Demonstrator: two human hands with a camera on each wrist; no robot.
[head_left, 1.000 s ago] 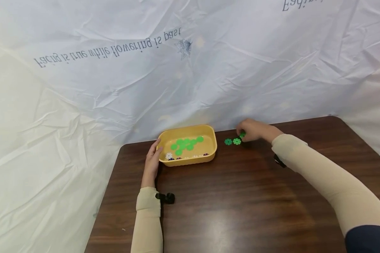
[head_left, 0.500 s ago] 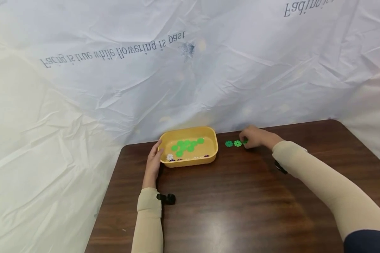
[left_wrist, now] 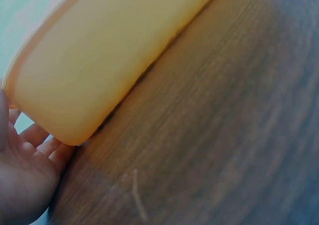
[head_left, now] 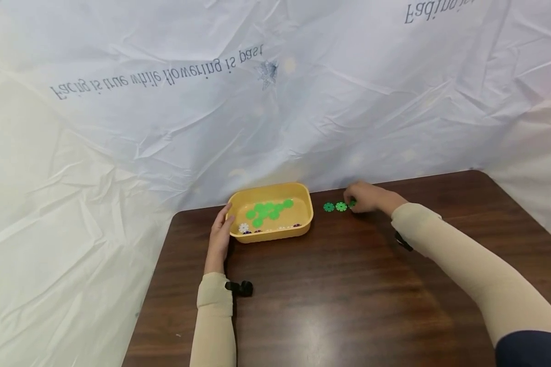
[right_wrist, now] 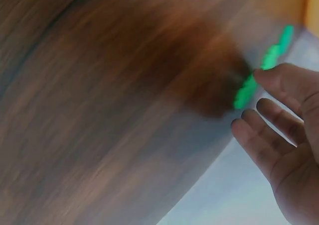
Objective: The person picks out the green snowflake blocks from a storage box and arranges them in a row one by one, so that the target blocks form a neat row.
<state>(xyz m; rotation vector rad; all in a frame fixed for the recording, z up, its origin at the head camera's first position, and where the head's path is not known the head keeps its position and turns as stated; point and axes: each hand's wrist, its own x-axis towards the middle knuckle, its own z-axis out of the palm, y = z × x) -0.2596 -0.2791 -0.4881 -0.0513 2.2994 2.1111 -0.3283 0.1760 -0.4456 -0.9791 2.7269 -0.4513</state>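
A yellow plastic tray [head_left: 308, 225] stands at the back left of the table. My left hand [head_left: 220, 235] grips its left end, thumb at the rim and fingers against the outer wall, as the left wrist view [left_wrist: 27, 177] also shows. To the tray's right, a dark green snowflake disc [head_left: 328, 207] and a lighter green snowflake disc [head_left: 341, 206] lie in a row. At the row's right end, my right hand [head_left: 366, 197] holds a third green snowflake disc [right_wrist: 244, 93] by its fingertips, low at the tabletop. The hand partly covers this disc in the head view.
Several bright green discs [head_left: 266, 209] lie inside the tray, with a white snowflake disc [head_left: 244, 228] and some purple ones along its near wall. A white printed cloth [head_left: 303, 102] hangs right behind the brown wooden table [head_left: 321, 285].
The right hand has lowered the third green disc to the tabletop, at the end of the row. The left hand keeps its hold on the tray. The head view has shifted slightly.
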